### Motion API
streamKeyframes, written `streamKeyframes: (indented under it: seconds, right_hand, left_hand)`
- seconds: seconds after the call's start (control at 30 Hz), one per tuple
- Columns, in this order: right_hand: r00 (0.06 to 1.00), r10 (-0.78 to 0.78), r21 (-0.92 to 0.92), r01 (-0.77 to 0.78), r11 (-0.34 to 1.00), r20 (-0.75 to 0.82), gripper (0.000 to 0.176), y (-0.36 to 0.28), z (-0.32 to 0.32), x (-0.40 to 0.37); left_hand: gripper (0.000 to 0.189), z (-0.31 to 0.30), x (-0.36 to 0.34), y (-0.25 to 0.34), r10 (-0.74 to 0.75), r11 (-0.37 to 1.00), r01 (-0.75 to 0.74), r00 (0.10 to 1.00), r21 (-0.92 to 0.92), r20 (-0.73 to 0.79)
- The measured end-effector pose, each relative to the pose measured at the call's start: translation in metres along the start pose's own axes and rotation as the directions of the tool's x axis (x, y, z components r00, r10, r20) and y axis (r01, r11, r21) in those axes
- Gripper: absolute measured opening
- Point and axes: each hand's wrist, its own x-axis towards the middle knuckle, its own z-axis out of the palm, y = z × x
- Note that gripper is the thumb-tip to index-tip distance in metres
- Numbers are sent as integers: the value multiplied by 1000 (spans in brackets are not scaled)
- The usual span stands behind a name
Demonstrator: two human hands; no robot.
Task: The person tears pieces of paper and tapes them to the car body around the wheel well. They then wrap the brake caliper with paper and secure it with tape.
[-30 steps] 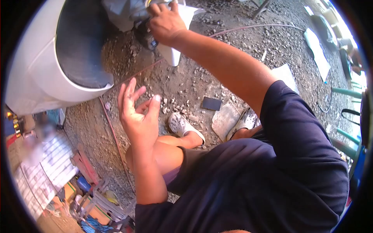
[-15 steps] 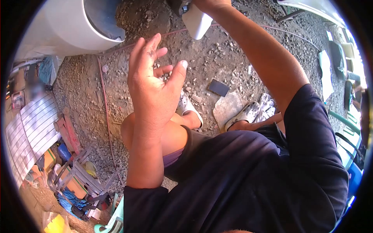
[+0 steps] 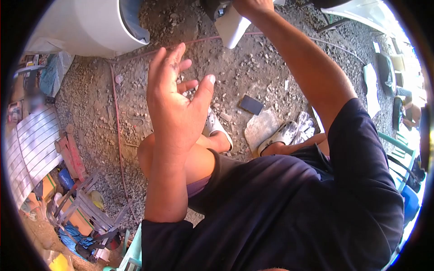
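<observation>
My left hand (image 3: 174,99) is raised over the gravel with nothing in it, its fingers loosely curled and apart and the thumb held away. Dark smudges mark one finger. At the top edge of the view, my right hand (image 3: 254,6) is stretched forward, with its fingers cut off by the frame or hidden. Right beside it is a pointed white piece (image 3: 232,30), perhaps a plastic panel, with a dark part (image 3: 215,8) adjoining it. Whether the right hand grips that piece cannot be told.
A large white curved body panel (image 3: 81,27) stands at upper left. A dark flat rectangular object (image 3: 251,105) lies near a flat stone slab (image 3: 261,131) by my shoes. A thin reddish hose (image 3: 116,108) crosses the gravel. Boxes and a grey metal frame (image 3: 88,205) crowd the lower left.
The view has shifted slightly. The white piece and my right hand appear a little lower and farther right. My left hand keeps nearly the same pose.
</observation>
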Motion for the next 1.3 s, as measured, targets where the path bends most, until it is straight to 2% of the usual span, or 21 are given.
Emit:
streamKeyframes:
  seconds: [0.1, 0.27, 0.6, 0.9, 1.03, 1.13, 1.2, 1.23, 1.3]
  right_hand:
    - [996, -78, 83, 82, 993, -48, 25, 5, -7, -5]
    - [979, -167, 71, 176, 982, -114, 23, 14, 3, -9]
    - [984, -145, 97, 155, 983, -101, 26, 7, 6, -6]
    - [983, -172, 11, 174, 985, -70, 28, 14, 11, -8]
    - [980, -164, 91, 175, 980, -117, 27, 15, 8, -7]
    - [982, -161, 84, 170, 982, -99, 29, 19, 13, -6]
    - [966, -163, 55, 177, 983, -200, 32, 23, 26, -2]
    - [967, -163, 55, 177, 983, -197, 32, 24, 21, -4]
    - [950, -282, -68, 275, 959, -136, 32, 28, 11, -5]
  left_hand:
    - [66, -3, -2, -1, -12, 1000, 12, 1000, -11, 2]
    - [65, -8, -4, -1, -23, 1000, 23, 1000, -9, 6]
    - [65, -11, -6, -4, -22, 1000, 22, 1000, -17, 18]
    - [64, -7, -6, -3, -34, 999, 34, 999, -7, 13]
    - [65, -5, -6, -3, -26, 1000, 26, 1000, -4, 18]
    - [64, -5, -5, -3, -17, 1000, 17, 1000, -14, 22]
    - [64, -4, -5, -3, -22, 1000, 23, 999, -7, 26]
    - [64, -4, -4, -2, -25, 1000, 25, 999, 0, 28]
    - [64, -3, -5, -1, -27, 1000, 26, 999, 6, 40]
